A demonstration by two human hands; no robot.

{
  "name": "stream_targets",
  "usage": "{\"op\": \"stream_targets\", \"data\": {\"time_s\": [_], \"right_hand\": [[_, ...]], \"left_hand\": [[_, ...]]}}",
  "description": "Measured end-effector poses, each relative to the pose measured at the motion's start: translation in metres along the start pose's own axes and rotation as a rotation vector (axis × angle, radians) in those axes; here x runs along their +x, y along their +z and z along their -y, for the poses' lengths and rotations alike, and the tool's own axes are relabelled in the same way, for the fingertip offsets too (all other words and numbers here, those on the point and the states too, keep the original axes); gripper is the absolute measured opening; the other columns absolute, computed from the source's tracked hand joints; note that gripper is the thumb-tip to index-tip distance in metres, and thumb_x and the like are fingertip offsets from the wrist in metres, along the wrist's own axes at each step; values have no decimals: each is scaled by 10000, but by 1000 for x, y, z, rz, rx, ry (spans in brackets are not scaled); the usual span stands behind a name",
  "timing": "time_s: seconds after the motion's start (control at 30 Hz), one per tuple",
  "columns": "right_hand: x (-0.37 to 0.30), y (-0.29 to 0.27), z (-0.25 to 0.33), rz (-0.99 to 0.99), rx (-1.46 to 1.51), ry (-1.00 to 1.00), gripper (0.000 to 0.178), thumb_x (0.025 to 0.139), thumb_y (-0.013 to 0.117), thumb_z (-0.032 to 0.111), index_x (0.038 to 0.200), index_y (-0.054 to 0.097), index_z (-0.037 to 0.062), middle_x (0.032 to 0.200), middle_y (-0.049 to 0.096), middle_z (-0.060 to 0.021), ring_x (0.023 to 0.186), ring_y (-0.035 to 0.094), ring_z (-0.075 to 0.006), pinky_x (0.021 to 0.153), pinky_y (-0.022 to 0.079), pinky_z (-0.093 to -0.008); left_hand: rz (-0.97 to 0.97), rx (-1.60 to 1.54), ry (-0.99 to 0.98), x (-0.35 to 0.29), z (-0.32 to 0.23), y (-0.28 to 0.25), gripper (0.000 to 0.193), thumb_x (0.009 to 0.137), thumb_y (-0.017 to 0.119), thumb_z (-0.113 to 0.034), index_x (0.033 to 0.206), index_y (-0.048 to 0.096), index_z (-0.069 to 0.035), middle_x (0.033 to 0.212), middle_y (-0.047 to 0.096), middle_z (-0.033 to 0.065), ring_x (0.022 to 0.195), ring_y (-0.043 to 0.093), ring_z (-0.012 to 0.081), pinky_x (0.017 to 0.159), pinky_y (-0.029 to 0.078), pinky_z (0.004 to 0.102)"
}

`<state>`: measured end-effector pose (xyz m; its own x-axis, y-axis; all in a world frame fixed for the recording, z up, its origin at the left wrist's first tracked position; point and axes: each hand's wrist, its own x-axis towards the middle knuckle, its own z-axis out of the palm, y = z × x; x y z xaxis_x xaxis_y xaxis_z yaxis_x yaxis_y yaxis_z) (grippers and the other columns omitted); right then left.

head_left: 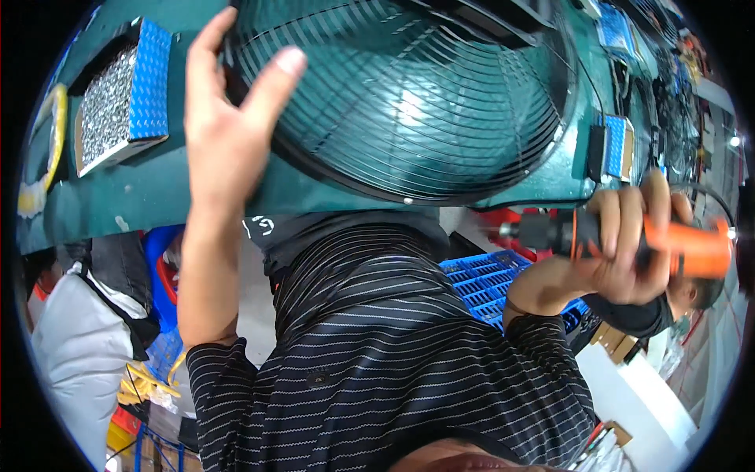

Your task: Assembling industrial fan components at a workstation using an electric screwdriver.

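1. To the left of the broad, round, black wire guard [417, 118], an open, blue-patterned cardboard box [151, 86] is filled with small, shiny, silver metal pieces [110, 98].

2. At the guard's left rim, the grip of the bare left hand [228, 138] is spread, thumb and fingers apart with the rim between them; whether the rim is pressed cannot be told.

3. The guard itself is set on the smooth, glossy green bench [173, 193]. Thin, curved, closely spaced wires are enclosed by a thicker rim, and the top is crossed by a stiff-looking black bar [487, 20]. The step in hand is judged to be positioning of the guard.

4. Below and right of the guard, an orange-and-black power driver [582, 234], barrel-shaped with a metal-tipped nose, is clamped in the grip of the right hand [633, 244]. Its nose is pointed leftward, apart from the guard. By judgement, firm steadying of the guard is called for before the driver is applied.

5. Right of the guard, a small blue-and-white cardboard box [616, 145] is placed.
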<state>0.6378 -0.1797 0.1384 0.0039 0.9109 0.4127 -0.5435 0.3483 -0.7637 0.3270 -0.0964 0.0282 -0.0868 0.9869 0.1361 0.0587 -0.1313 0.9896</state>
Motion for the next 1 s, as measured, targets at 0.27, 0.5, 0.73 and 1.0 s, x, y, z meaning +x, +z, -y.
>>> {"op": "stream_targets", "data": {"time_s": [0.27,0.5,0.73,1.0], "right_hand": [[-65,-52,1,-622,-508,607,397,813,701,57,1160,540,-49,1289,566,-284,788,699,-237,557,549,-299],[-17,-85,-10,-512,-565,517,354,818,715,163,1107,599,-5,659,586,-54,562,584,-151,539,437,-268],[43,-161,-17,-512,-389,468,394,876,708,148,1204,557,-10,1050,668,-161,831,694,-220,642,528,-297],[-29,-69,-2,-467,-694,-133,309,851,656,43,1131,543,-23,977,658,-221,615,606,-149,544,486,-261]], "left_hand": [[-10,34,0,50,15,-2,840,788,834,-256,1402,402,123,1364,526,218,1262,508,243,1096,364,321],[-134,-30,-56,-14,0,34,801,848,747,-80,1474,284,106,1495,375,215,1390,356,279,1169,252,359],[-60,171,73,-85,-31,0,764,826,621,64,1509,283,12,1571,265,183,1443,268,313,1159,228,479],[70,1362,189,29,-68,-135,279,824,730,-126,1071,657,-18,925,647,121,803,622,263,764,495,365]]}}
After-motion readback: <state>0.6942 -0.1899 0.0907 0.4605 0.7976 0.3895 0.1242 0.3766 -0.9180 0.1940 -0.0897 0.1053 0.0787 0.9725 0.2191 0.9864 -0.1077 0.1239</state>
